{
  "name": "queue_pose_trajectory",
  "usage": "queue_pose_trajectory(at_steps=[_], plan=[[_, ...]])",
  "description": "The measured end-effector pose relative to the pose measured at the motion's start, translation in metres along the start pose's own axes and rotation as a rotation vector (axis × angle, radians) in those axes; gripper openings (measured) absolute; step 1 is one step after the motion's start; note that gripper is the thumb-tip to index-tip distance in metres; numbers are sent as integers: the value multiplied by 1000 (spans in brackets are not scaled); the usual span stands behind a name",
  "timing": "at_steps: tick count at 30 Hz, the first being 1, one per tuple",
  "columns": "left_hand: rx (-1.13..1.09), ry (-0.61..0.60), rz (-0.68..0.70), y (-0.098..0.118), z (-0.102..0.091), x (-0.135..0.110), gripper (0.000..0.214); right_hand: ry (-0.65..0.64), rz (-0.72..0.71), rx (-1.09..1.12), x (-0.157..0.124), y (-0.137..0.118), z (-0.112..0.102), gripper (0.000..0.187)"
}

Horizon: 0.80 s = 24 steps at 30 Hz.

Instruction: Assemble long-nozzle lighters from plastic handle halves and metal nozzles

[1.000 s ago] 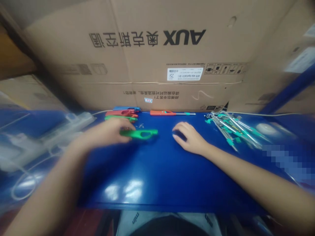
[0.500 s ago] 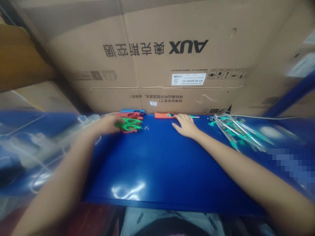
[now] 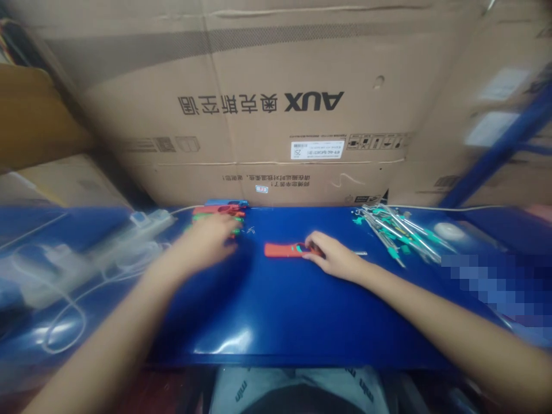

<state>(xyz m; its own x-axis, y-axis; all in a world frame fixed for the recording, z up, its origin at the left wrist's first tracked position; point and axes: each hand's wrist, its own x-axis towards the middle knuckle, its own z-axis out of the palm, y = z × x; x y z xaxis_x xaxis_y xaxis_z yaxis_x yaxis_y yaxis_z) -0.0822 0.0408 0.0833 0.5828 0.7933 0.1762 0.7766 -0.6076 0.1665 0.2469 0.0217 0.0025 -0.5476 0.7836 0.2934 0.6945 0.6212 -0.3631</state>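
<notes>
My right hand (image 3: 334,256) grips an orange-red stick lighter (image 3: 280,250) near its front end, thumb and fingers around the handle. The lighter lies crosswise over the blue table, its metal tube (image 3: 361,253) sticking out to the right past my hand. At the back left, my left hand (image 3: 211,238) hovers over a row of lighter handles, slightly blurred, with its fingers loosely bent and apart. Red handles (image 3: 219,209) and a blue handle (image 3: 224,202) show behind it, while green ones are mostly hidden under the fingers. Small metal bits (image 3: 250,230) lie just right of the row.
A pile of metal tubes with green parts (image 3: 397,230) lies at the back right, near a white round object (image 3: 448,232). On the left are a white power strip (image 3: 146,224) and cables. A large cardboard box (image 3: 259,132) stands upright behind the blue table (image 3: 280,310).
My right hand has closed on the orange-red lighter and drawn it away from the cardboard toward me. My left hand has shifted right, over the handles. The view has tilted up and turned slightly right.
</notes>
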Motion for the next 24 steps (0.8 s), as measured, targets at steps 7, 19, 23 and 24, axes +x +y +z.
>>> queue_pose_trajectory(at_steps=[7, 19, 23, 24], plan=[[-63, -147, 249, 75, 53, 9, 36, -129, 58, -78, -15, -19, -15, 21], [-289, -14, 223, 80, 98, 15, 25, -160, -80, -196, -18, -26, -19, 45], [-335, 8, 216, 80, 99, 13, 21, -173, -7, -181, -20, -32, -19, 42], [-340, 6, 217, 81, 99, 13, 21, -163, 7, -169, -20, -34, -18, 40]])
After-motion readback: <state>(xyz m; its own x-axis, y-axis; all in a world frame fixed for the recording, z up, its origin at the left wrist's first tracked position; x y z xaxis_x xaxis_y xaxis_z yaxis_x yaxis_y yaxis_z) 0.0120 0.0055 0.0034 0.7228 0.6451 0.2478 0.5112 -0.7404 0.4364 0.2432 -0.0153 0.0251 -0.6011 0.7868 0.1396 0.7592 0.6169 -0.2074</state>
